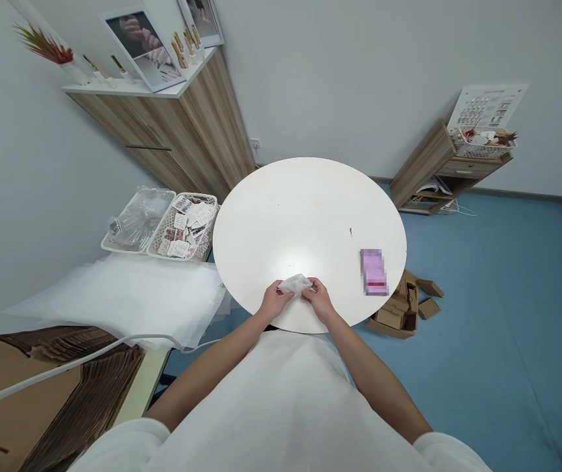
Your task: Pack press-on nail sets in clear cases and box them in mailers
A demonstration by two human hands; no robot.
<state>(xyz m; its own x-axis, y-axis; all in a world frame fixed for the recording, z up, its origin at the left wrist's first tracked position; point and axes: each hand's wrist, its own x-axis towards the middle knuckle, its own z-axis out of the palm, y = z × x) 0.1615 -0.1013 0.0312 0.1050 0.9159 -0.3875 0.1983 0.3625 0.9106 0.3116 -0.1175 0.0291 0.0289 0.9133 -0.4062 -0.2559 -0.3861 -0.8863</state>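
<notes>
Both my hands meet at the near edge of a round white table (310, 203). Between them is a small folded white sheet (295, 284), thin like tissue or soft wrapping; whether anything lies inside it is hidden. My left hand (275, 299) pinches its left side between thumb and fingers. On the other side, my right hand (318, 299) grips the right edge in the same way. A pixelated pink-purple rectangle (374, 272) lies on the table to the right of my right hand.
Left of the table stand a basket of printed cards (207, 246), a tray of clear plastic (138, 216), a stack of white sheets (148, 288) and flat cardboard (30, 393). A white cable (89, 362) crosses there. An open carton (393, 314) sits on the floor at right.
</notes>
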